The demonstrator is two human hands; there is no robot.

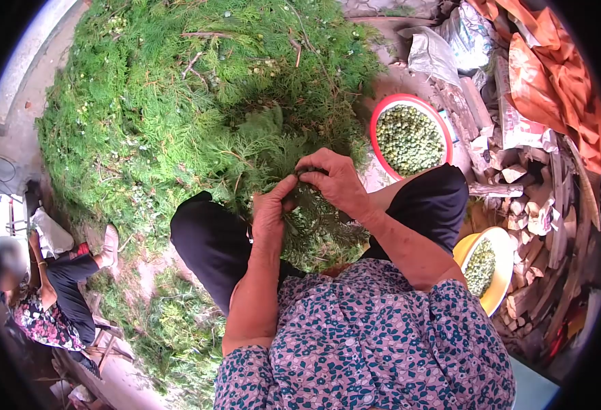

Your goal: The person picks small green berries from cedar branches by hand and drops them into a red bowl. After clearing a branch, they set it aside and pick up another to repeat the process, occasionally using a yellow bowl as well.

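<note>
Between my knees I hold a feathery green evergreen branch [317, 222], like cypress or arborvitae. My left hand [271, 207] is closed, with thumb and fingers pinching the branch. Right beside it, the fingertips of my right hand [334, 183] also pinch at the branch, and the two hands nearly touch. Any small cone between the fingertips is too small to make out. A large heap of cut evergreen branches [157, 123] spreads in front of me, its fronds reaching up to my hands.
A red-rimmed basin [374, 130] of small green cones [410, 140] stands ahead on the right. Near my right hip is a yellow basin [504, 260] holding more. Firewood [536, 253] and an orange tarp [546, 82] line the right. Another person [58, 294] sits at left.
</note>
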